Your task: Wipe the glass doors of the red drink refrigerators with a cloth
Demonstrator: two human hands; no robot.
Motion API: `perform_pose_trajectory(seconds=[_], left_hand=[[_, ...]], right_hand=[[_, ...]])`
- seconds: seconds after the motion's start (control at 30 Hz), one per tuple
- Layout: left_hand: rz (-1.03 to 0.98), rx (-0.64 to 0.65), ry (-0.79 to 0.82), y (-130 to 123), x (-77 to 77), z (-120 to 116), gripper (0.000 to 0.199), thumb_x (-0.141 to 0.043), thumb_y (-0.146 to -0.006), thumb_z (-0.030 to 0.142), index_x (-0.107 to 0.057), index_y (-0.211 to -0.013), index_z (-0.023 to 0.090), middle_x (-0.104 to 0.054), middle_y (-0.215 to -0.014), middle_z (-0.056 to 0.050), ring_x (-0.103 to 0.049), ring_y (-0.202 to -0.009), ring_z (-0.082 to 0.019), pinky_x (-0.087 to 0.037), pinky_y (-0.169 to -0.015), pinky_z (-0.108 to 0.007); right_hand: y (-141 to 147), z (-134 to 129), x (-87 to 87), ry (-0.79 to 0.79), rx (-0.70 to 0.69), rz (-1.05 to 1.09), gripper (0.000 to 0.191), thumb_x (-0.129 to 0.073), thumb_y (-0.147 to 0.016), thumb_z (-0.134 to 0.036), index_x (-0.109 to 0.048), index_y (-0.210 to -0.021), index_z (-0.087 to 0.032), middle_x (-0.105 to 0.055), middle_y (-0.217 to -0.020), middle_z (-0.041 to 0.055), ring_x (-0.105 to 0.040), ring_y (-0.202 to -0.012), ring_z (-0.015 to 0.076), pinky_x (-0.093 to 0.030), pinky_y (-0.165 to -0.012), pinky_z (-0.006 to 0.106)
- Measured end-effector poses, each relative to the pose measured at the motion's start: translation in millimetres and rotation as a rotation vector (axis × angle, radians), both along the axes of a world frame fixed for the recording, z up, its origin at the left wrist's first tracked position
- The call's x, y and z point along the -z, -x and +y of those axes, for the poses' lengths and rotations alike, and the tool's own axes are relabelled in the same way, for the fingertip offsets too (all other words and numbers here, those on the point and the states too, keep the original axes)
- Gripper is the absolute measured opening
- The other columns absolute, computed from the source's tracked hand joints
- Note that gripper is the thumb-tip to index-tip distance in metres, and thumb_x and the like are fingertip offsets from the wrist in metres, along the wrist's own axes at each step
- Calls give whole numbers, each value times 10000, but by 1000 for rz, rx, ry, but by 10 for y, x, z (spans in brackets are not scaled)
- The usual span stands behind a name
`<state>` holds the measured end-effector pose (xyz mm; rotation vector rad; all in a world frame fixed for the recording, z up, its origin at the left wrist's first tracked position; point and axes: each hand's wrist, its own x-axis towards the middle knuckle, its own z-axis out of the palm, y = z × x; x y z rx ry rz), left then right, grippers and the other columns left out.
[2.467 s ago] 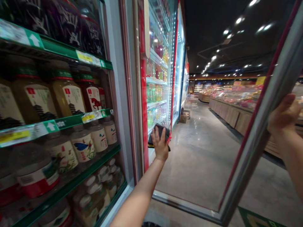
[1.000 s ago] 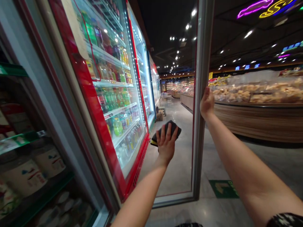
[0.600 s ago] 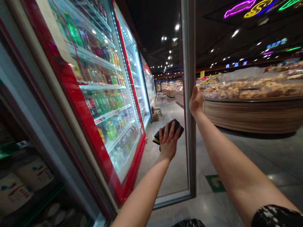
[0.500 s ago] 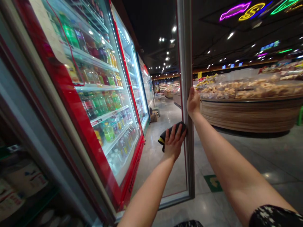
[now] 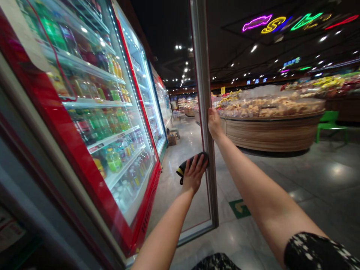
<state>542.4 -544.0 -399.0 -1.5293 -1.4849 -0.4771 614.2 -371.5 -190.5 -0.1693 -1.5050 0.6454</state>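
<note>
My left hand [image 5: 194,174] lies with spread fingers over a folded black cloth with a yellow edge [image 5: 184,167], pressing it to the glass of an open door [image 5: 194,210]. The cloth sits near the door's frame side, and part of it is hidden under the fingers. Higher up, my right hand [image 5: 215,123] is wrapped round the outer edge of the grey door frame [image 5: 203,75]. Some of its fingers are hidden behind the frame.
On the left stands a red-framed drinks fridge [image 5: 140,221] with several shelves of bottles. A rounded wood-panelled counter [image 5: 267,133] of packaged food is at the right, near a green chair [image 5: 330,122]. A cardboard box [image 5: 172,139] sits farther down the aisle.
The view has turned right, so the fridge, door and counter appear farther left and the green chair shows more. Both hands keep nearly the same places on the door.
</note>
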Motion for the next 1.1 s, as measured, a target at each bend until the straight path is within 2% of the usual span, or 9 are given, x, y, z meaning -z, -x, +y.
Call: perform_pose_trajectory(seconds=[0.13,0.37,0.43,0.53,0.63,0.73,0.83,0.93,1.1], left_hand=[[226,124,86,181,183,-259,579,-491,-968,123,-449,-1508,329,-406,-1612,12,-337,-1506,-183,-206,-1273,-415],[46,56,-45,161,-207,-166,667,-493,-940,84,-382,-1551,326,-380,-1621,2,-227,-1549,-234,-147,-1279,-496],[68,31,-22,154,-87,-209,645,-500,-946,111,-388,-1552,302,-338,-1641,-5,-202,-1556,-246,-155,-1276,-500],[215,57,91,233,304,-386,584,-510,-965,171,-421,-1533,278,-275,-1672,-10,-213,-1554,-239,-176,-1274,-480],[342,144,196,351,511,-530,530,-507,-982,200,-456,-1500,296,-280,-1673,6,-261,-1537,-198,-198,-1273,-453],[345,186,209,414,344,-576,547,-511,-973,172,-450,-1501,297,-315,-1659,6,-260,-1537,-183,-198,-1275,-443],[200,94,100,403,144,-637,633,-509,-951,126,-393,-1542,318,-320,-1653,6,-201,-1557,-218,-132,-1287,-491],[100,3,0,374,180,-760,619,-512,-956,140,-408,-1540,315,-316,-1650,5,-142,-1569,-248,-56,-1289,-512],[287,118,99,449,184,-900,564,-474,-980,150,-442,-1513,332,-332,-1636,74,-160,-1563,-176,-46,-1298,-435]], right_hand=[[-281,-379,567,27,85,7,469,-550,-910,-423,-593,-1340,-243,-628,-1348,117,-572,-1258,284,-504,-1037,468],[-572,-989,2043,-132,203,-138,560,-421,-940,-152,-569,-1418,-402,-627,-1343,78,-591,-1279,272,-485,-1108,538],[-592,-1039,2390,-170,239,-223,568,-404,-944,-126,-564,-1433,-367,-615,-1383,97,-590,-1295,269,-511,-1089,531],[-605,-1085,2772,-219,303,-360,585,-353,-956,-68,-508,-1490,-251,-555,-1468,150,-525,-1378,245,-496,-1116,487],[-596,-1140,2980,-259,339,-480,657,-329,-939,-17,-385,-1561,-223,-479,-1545,153,-452,-1440,226,-467,-1148,448],[-558,-1191,3061,-257,366,-568,761,-313,-915,20,-194,-1616,-249,-373,-1619,131,-402,-1472,222,-458,-1160,433],[-512,-1229,3090,-238,413,-625,837,-291,-899,45,-1,-1617,-271,-250,-1672,108,-366,-1491,220,-474,-1147,407],[-487,-1275,3101,-239,474,-702,909,-314,-875,64,81,-1603,-308,-149,-1698,77,-357,-1496,233,-482,-1135,394],[-469,-1364,3087,-221,604,-850,999,-387,-851,59,141,-1586,-363,39,-1701,72,-416,-1461,290,-509,-1082,425]])
